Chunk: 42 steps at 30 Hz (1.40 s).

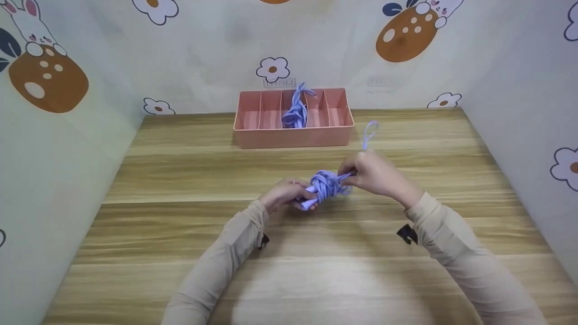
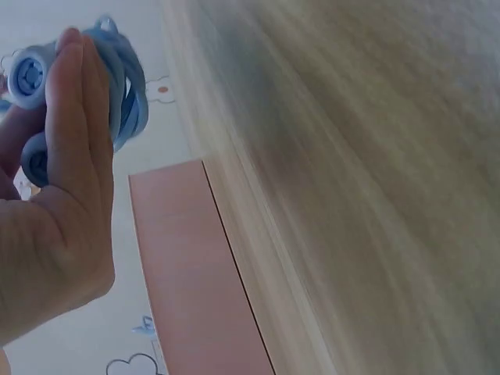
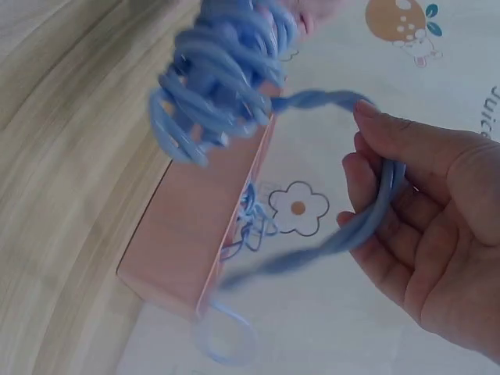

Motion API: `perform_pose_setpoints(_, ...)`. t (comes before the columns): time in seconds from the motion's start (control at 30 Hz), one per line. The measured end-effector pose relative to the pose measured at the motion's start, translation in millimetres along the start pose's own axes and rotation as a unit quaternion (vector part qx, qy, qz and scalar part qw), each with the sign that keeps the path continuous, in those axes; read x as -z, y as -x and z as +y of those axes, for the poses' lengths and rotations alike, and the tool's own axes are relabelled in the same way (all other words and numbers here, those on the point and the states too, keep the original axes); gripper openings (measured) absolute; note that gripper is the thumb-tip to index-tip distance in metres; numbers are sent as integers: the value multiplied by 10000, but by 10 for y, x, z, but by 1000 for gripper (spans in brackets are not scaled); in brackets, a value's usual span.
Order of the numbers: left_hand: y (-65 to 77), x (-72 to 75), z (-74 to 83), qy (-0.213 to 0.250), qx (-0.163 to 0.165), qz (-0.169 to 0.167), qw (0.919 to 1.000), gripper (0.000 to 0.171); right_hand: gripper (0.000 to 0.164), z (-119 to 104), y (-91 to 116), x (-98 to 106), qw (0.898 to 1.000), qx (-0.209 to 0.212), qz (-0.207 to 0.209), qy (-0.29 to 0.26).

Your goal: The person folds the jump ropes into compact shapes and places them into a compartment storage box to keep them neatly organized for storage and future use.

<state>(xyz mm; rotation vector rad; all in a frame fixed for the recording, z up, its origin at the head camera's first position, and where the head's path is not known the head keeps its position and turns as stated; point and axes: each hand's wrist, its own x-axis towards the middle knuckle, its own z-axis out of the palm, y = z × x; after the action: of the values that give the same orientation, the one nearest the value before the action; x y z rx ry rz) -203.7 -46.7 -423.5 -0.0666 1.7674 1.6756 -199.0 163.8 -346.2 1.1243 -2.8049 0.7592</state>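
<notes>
A blue jump rope [image 1: 326, 185] is wound in a bundle around its two handles [image 2: 31, 76], above the table in the middle. My left hand [image 1: 286, 193] grips the handles, whose hollow ends poke out past the thumb. On the other side, my right hand [image 3: 426, 226] pinches a twisted length of the rope [image 3: 320, 99] between thumb and fingers. The tail runs on past this hand and finishes in a loose loop [image 1: 370, 132]. How the strands cross inside the bundle cannot be made out.
At the back of the wooden table [image 1: 180, 176] stands a pink divided box [image 1: 293, 139]. A second blue rope bundle [image 1: 296, 113] sits in its middle compartment and sticks up over the rim. Patterned sheets [image 1: 216, 54] line the back and sides.
</notes>
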Motion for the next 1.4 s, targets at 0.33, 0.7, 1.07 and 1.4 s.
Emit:
perform_pose_setpoints(0.33, 2, 97, 49, 1939, -612, 342, 9785, 33, 19, 121, 224, -398, 9881, -99, 1322, -774)
perform_pose_setpoints(0.7, -2, 97, 30, 2166, -786, 270, 9727, 34, 11, 179, 233, -632, 9206, -1478, 2222, -2852)
perform_pose_setpoints(1.07, 38, 75, 22, 1919, -1088, -3, 9754, 33, 30, 313, 233, -808, 8831, -1635, 640, -4351)
perform_pose_setpoints(1.4, 123, 39, 53, 1632, -1441, -439, 9750, 36, 20, 398, 304, -1022, 9114, -1193, -208, -3933)
